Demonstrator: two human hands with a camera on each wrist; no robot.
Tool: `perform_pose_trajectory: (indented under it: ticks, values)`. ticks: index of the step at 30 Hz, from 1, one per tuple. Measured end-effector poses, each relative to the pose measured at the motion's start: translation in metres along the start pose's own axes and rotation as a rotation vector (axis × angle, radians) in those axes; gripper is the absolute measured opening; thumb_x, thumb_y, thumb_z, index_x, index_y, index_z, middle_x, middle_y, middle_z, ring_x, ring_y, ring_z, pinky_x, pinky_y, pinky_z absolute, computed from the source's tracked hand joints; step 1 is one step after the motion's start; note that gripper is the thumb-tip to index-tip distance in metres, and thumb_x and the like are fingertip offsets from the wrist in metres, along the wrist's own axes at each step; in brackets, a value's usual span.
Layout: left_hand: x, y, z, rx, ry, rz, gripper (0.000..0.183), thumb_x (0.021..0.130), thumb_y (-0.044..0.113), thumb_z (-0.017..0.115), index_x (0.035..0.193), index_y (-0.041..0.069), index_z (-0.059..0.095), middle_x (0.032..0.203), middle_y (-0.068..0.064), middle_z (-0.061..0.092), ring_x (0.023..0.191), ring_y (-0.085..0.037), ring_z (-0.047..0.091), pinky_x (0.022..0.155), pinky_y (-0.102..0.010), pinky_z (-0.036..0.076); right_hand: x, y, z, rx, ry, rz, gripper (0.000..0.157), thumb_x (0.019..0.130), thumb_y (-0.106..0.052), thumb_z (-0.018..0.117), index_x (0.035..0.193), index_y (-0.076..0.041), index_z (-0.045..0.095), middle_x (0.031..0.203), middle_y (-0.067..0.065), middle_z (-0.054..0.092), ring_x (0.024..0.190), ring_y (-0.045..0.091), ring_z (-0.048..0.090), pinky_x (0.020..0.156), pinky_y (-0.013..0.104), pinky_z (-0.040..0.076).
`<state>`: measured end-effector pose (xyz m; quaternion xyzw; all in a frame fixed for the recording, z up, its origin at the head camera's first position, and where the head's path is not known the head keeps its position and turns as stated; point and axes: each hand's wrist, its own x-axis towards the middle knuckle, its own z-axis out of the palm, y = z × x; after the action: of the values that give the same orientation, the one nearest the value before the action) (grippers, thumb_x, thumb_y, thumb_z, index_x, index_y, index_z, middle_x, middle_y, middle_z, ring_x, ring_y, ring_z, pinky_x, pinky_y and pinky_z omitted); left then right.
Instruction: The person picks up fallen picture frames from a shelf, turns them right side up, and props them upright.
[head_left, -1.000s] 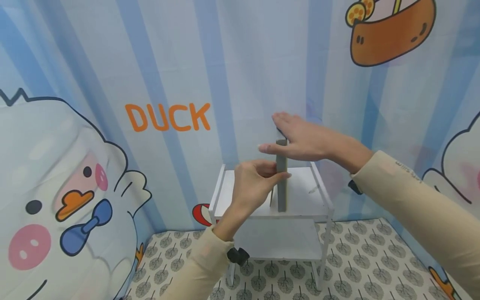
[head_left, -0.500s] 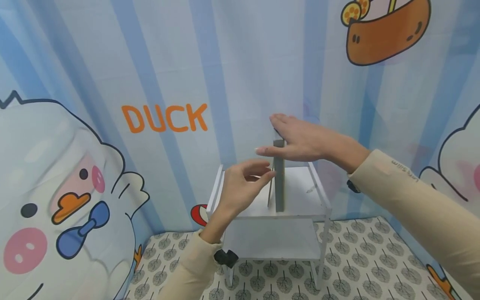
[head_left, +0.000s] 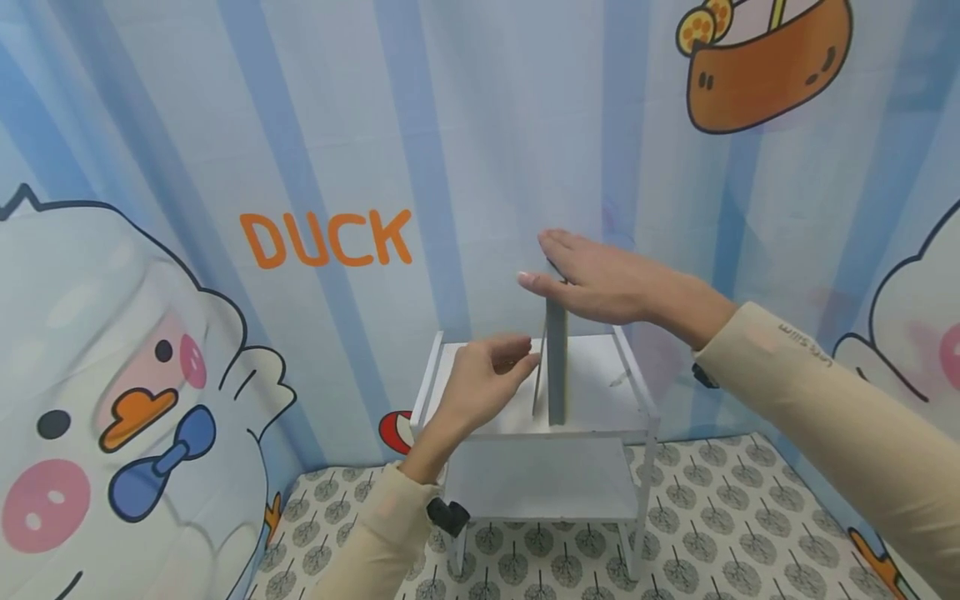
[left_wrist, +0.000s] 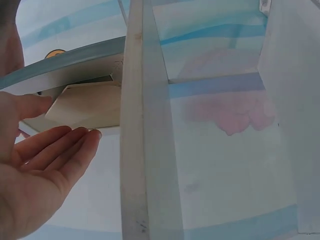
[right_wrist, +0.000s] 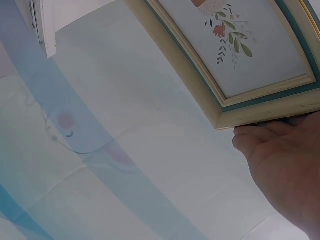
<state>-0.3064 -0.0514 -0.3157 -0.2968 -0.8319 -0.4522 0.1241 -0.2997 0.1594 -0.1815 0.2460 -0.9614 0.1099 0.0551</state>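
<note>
A picture frame (head_left: 557, 367) stands upright on the white cart's top, edge-on in the head view. Its cream and teal border (right_wrist: 195, 75) and a flower print show in the right wrist view. Behind it, on the left, a thin support leg (head_left: 537, 387) slants out from the back; the left wrist view shows it as a pale flap (left_wrist: 87, 102). My right hand (head_left: 611, 279) rests flat across the frame's top edge with fingers straight. My left hand (head_left: 483, 379) hovers beside the support leg, fingers loosely bent with a gap between thumb and fingertips, gripping nothing.
The two-tier white cart (head_left: 600, 400) has raised side rails and a lower shelf (head_left: 543, 479). A striped cartoon curtain (head_left: 517, 125) hangs close behind it. Patterned cloth (head_left: 720, 517) covers the floor.
My left hand has let go of the frame's edge and drawn left and slightly down. The right thumb has lifted a little, while that hand stays on top. The frame remains standing.
</note>
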Motion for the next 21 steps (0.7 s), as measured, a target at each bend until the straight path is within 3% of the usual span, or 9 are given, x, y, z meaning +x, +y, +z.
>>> perform_pose_trajectory:
  ticks: [7, 13, 21]
  values:
    - [0.000, -0.003, 0.002, 0.019, -0.040, -0.007, 0.040, 0.103, 0.025, 0.069, 0.136, 0.004, 0.070, 0.132, -0.015, 0.075, 0.115, -0.026, 0.077, 0.095, -0.036, 0.064, 0.003, -0.002, 0.000, -0.002, -0.004, -0.012, 0.094, 0.107, -0.068, 0.030, 0.168, -0.001, 0.008, 0.178, 0.017, 0.007, 0.167, 0.035, 0.008, 0.135, 0.056, 0.014]
    - [0.001, -0.007, 0.001, -0.013, -0.073, 0.032, 0.034, 0.102, 0.016, 0.070, 0.134, 0.005, 0.072, 0.129, -0.013, 0.076, 0.113, -0.023, 0.078, 0.093, -0.031, 0.064, 0.009, -0.005, 0.002, -0.011, -0.003, -0.037, 0.093, 0.108, -0.066, 0.032, 0.168, 0.000, 0.007, 0.178, 0.018, 0.006, 0.167, 0.035, 0.008, 0.135, 0.055, 0.015]
    - [-0.001, -0.013, -0.020, 0.044, -0.058, 0.049, 0.031, 0.102, 0.013, 0.069, 0.132, 0.012, 0.075, 0.125, -0.009, 0.079, 0.110, -0.021, 0.078, 0.093, -0.036, 0.065, 0.019, -0.015, 0.004, -0.029, -0.008, -0.041, 0.095, 0.107, -0.069, 0.033, 0.168, 0.000, 0.010, 0.178, 0.018, 0.009, 0.166, 0.035, 0.012, 0.134, 0.055, 0.020]
